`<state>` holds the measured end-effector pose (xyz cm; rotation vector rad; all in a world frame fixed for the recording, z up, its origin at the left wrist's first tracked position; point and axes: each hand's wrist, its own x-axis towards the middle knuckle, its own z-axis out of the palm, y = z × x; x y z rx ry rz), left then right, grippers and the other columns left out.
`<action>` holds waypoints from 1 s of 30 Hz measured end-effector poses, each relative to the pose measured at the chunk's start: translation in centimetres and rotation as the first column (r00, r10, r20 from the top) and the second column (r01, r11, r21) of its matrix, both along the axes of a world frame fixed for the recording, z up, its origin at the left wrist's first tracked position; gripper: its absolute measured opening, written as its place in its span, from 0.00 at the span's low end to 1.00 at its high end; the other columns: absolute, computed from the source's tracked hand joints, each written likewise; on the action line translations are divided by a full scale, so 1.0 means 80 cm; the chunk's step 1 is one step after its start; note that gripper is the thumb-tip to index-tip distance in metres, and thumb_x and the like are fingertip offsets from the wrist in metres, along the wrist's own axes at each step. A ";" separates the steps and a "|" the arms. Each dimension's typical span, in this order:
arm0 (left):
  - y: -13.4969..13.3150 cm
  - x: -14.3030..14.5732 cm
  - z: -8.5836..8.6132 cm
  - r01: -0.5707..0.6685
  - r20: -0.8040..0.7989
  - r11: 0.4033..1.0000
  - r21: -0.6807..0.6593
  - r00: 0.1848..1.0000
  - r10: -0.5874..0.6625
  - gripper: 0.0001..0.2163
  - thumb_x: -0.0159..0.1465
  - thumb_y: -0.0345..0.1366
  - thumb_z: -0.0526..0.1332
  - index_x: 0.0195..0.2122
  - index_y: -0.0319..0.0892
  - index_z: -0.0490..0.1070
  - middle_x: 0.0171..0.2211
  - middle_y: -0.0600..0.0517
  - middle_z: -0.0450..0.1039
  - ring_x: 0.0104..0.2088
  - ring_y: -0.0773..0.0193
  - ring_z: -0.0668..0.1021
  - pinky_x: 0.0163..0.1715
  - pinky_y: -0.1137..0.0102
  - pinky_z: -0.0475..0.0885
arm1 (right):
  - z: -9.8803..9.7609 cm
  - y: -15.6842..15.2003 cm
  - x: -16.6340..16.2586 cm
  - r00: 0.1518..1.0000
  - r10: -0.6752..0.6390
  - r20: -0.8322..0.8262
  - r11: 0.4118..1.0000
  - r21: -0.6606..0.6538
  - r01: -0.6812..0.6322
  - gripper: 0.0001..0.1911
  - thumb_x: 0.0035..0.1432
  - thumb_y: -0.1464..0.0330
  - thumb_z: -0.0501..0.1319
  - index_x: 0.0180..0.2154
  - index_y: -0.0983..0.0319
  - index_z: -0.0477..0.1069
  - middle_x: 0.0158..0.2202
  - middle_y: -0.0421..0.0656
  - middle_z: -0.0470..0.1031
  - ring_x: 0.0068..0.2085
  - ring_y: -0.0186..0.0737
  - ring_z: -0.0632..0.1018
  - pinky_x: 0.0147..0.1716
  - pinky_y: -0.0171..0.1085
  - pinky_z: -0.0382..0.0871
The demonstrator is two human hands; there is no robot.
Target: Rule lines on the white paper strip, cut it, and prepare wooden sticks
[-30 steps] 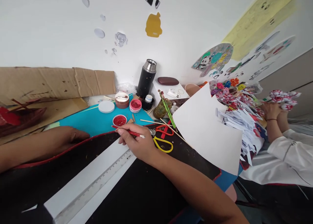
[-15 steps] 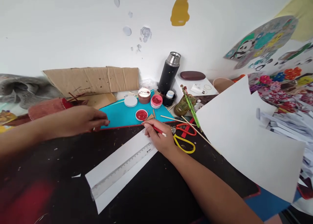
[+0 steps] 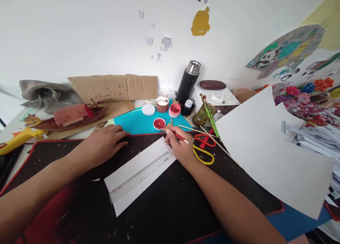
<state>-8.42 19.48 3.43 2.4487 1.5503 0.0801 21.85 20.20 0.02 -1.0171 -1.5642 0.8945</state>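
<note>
My right hand [image 3: 179,146] is closed in a writing grip around a red pencil [image 3: 182,138] with a white eraser end. It rests at the upper right end of a white paper strip [image 3: 135,165]. A clear ruler [image 3: 140,177] lies lengthwise on the strip. My left hand [image 3: 103,144] rests palm down at the front edge of a blue sheet [image 3: 132,123], thumb apart from its fingers, with nothing visible in it. Beyond the pencil stands a small round lid of red paint [image 3: 159,123]. Scissors with red and yellow handles [image 3: 208,163] lie right of my right hand.
A black flask [image 3: 187,82], a pink-rimmed paint jar [image 3: 174,111] and a brush-holding jar [image 3: 199,117] stand behind. At left are a brown model boat [image 3: 71,116] and a yellow glue gun [image 3: 21,139]. A large white paper sheet [image 3: 265,155] spreads over the right side.
My left hand has come down from above the mat to rest by the blue sheet's edge. The view has shifted left, showing more of the boat and glue gun. The pencil stays in my right hand.
</note>
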 end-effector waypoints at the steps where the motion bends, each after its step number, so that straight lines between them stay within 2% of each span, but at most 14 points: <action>1: -0.002 0.001 0.001 0.000 -0.004 1.000 0.005 1.000 0.000 0.20 0.73 0.48 0.52 0.52 0.47 0.81 0.47 0.42 0.80 0.50 0.44 0.80 0.53 0.51 0.72 | -0.001 0.000 0.001 1.000 -0.010 -0.007 1.000 -0.007 0.010 0.15 0.74 0.58 0.61 0.42 0.59 0.81 0.25 0.39 0.78 0.25 0.36 0.78 0.29 0.36 0.73; 4: -0.001 0.005 0.002 -0.011 0.000 1.000 0.002 1.000 0.011 0.20 0.73 0.48 0.51 0.50 0.47 0.80 0.47 0.43 0.80 0.50 0.44 0.80 0.53 0.52 0.71 | -0.003 0.003 0.003 0.999 -0.037 -0.033 0.999 -0.035 0.036 0.17 0.74 0.55 0.60 0.41 0.59 0.80 0.25 0.40 0.78 0.24 0.37 0.77 0.27 0.37 0.73; 10: 0.008 0.011 0.000 -0.088 -0.008 0.996 -0.032 0.996 0.088 0.18 0.71 0.48 0.51 0.43 0.46 0.77 0.43 0.42 0.81 0.47 0.42 0.81 0.47 0.55 0.71 | -0.004 0.004 0.005 0.996 -0.064 -0.059 0.995 -0.083 0.059 0.19 0.72 0.51 0.62 0.39 0.59 0.80 0.24 0.39 0.77 0.24 0.37 0.76 0.27 0.37 0.73; 17: 0.012 0.018 0.019 -0.157 -0.051 0.971 -0.178 0.987 0.150 0.19 0.69 0.48 0.48 0.41 0.48 0.77 0.40 0.44 0.83 0.41 0.45 0.82 0.39 0.59 0.71 | 0.000 0.006 -0.001 0.982 -0.082 -0.169 0.980 -0.191 0.049 0.22 0.68 0.48 0.64 0.39 0.60 0.79 0.23 0.38 0.76 0.23 0.37 0.76 0.25 0.36 0.71; 23: 0.021 0.019 0.036 -0.115 -0.046 0.950 -0.290 0.993 0.106 0.19 0.67 0.49 0.52 0.41 0.47 0.79 0.42 0.47 0.84 0.41 0.51 0.83 0.40 0.63 0.73 | 0.014 -0.003 0.001 0.984 -0.055 -0.172 0.980 -0.198 0.020 0.22 0.68 0.48 0.64 0.40 0.61 0.79 0.23 0.38 0.76 0.23 0.35 0.75 0.24 0.35 0.70; 30: 0.024 0.021 0.032 -0.097 -0.066 0.940 -0.327 0.995 0.080 0.19 0.74 0.53 0.58 0.44 0.42 0.78 0.41 0.48 0.82 0.40 0.57 0.82 0.45 0.59 0.76 | 0.014 -0.012 0.000 0.987 -0.052 -0.149 0.976 -0.219 0.018 0.25 0.66 0.45 0.65 0.39 0.61 0.79 0.23 0.38 0.76 0.23 0.36 0.75 0.23 0.35 0.70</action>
